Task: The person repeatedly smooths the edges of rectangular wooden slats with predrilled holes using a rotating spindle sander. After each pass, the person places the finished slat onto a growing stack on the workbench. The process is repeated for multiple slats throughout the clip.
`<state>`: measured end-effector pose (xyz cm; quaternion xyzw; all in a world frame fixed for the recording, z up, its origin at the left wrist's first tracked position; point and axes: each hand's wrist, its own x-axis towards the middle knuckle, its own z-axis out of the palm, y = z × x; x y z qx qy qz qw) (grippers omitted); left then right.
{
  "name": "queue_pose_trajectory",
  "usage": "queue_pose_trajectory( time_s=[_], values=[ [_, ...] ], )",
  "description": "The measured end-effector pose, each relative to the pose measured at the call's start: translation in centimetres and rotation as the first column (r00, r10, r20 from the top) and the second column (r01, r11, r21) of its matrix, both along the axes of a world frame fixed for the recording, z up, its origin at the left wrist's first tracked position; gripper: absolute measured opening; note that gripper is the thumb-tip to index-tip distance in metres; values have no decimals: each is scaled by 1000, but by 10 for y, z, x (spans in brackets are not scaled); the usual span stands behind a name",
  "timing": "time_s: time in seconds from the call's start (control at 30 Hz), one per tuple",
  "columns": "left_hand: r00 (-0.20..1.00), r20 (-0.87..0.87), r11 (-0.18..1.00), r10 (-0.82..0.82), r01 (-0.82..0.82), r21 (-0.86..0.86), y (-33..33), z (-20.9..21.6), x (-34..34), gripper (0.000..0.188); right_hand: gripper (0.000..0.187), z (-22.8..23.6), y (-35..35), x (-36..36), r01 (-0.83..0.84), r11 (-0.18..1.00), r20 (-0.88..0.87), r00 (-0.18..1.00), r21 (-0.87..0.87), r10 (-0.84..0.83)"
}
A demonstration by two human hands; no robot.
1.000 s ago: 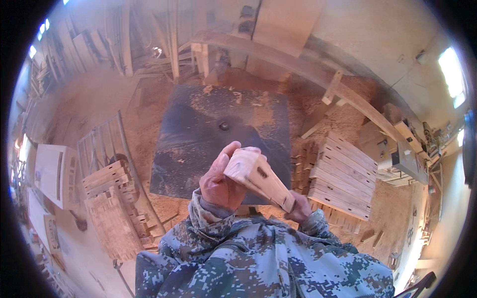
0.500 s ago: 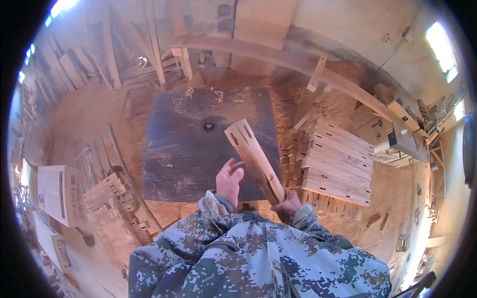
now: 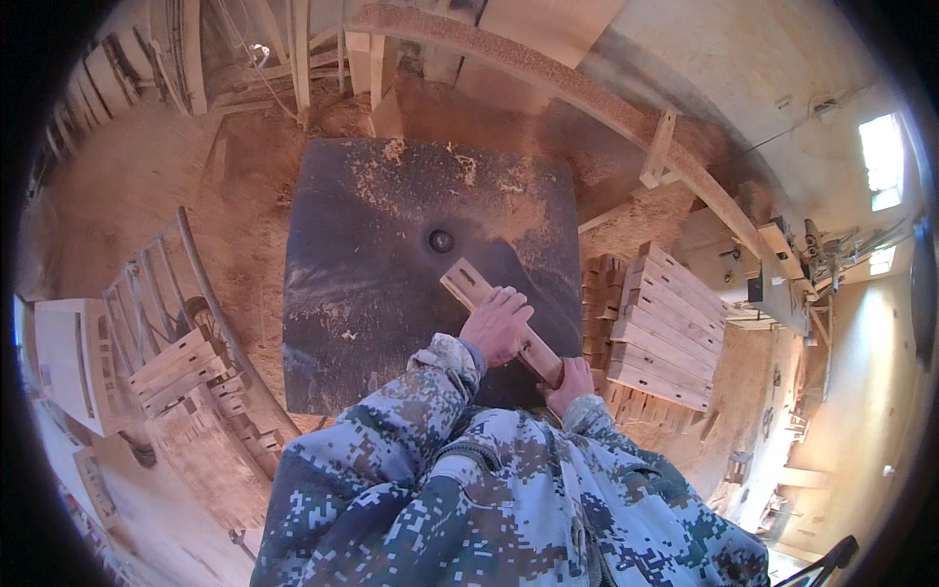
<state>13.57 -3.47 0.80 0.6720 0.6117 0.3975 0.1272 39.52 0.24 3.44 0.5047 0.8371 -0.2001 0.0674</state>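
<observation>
My left hand [image 3: 499,326] lies across the middle of a pale wooden piece [image 3: 468,281], its fingers closed over the top and far side. My right hand [image 3: 570,384] grips the same piece at the end nearest my body. The piece slants from my right hand up and to the left, above the near part of a dark, square-topped bench [image 3: 391,284]; I cannot tell whether its underside touches the surface. A narrow slot shows near its far end, which points toward a small round metal fitting [image 3: 442,241] around the middle of the bench. Wood shavings [image 3: 377,181] lie scattered over the bench, thickest along the far side. My camouflage sleeves [image 3: 416,384] reach to both wrists.

Just right of the bench, a stack of slotted boards [image 3: 670,328] sits in rows. Well to the left, a metal-framed cart [image 3: 222,318] carries more cut wood [image 3: 210,440], with a white cabinet [image 3: 67,367] beyond it. Past the far edge, a long timber beam [image 3: 548,78] runs across, curved in my view.
</observation>
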Motion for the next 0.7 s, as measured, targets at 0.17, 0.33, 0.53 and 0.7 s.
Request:
queue_pose_trajectory(
  time_s=[0.17, 0.33, 0.53, 0.7],
  values=[
    [974, -175, 983, -143, 119, -140, 28, -14, -20, 17, 66, 10, -3, 0, 130, 990, 79, 989, -46, -126],
    [994, -78, 997, -74, 73, -10, 62, -18, -27, 15, 72, 13, 9, -12, 114, 993, 40, 993, -13, -113],
    [999, 39, 995, -1, -3, 99, 77, -20, -34, 17, 73, 14, 20, -22, 138, 990, 6, 990, -8, -138],
    [997, 74, 998, 1, -6, 67, 77, -16, -34, 17, 71, 19, 21, -26, 155, 988, 35, 987, -16, -155]
  ],
)
